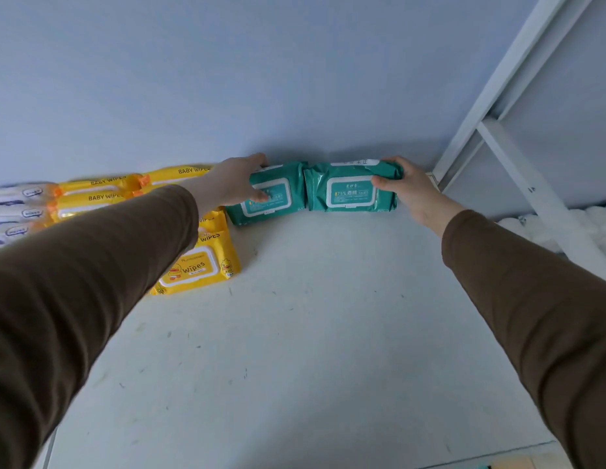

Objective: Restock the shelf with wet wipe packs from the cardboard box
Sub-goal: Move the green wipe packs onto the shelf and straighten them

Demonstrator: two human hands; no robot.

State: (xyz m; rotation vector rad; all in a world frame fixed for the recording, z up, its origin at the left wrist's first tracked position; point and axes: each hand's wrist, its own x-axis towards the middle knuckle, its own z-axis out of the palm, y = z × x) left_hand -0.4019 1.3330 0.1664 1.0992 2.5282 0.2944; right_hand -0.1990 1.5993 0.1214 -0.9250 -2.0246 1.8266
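We have both arms stretched to the back of the shelf. Our left hand grips one teal wet wipe pack and our right hand grips another teal pack, fingers curled over each top, thumbs on the lids. They sit end to end against the wall, right of the yellow baby wipes packs, likely to continue the row. The cardboard box is out of view.

A single head-worn view looks forward and down along both outstretched arms onto the white shelf board, close enough that the sleeves fill the near corners. It faces the blue back wall at the far side — the wide lens bends the shelf upright at right (no second view shares the scene).
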